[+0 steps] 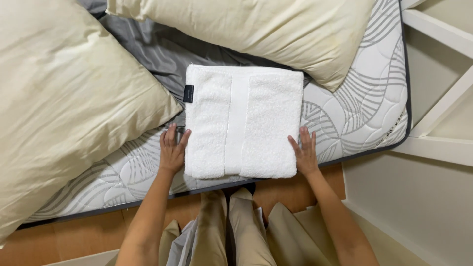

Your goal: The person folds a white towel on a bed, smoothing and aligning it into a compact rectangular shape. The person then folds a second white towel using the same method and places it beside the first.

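Head view: lying folded near mattress (364, 113) front edge, white towel (244, 120) looking soft, light, floppy; left hand (172, 150) and right hand (305, 155) resting flat, fingers together, flanking its sides, likely best supporting from underneath.

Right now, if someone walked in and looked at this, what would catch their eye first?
The folded white towel at the middle of the bare quilted mattress, with the left hand flat at its left edge and the right hand at its right edge. Next, two big cream pillows: one fills the left side, the other lies across the top, over a grey sheet.
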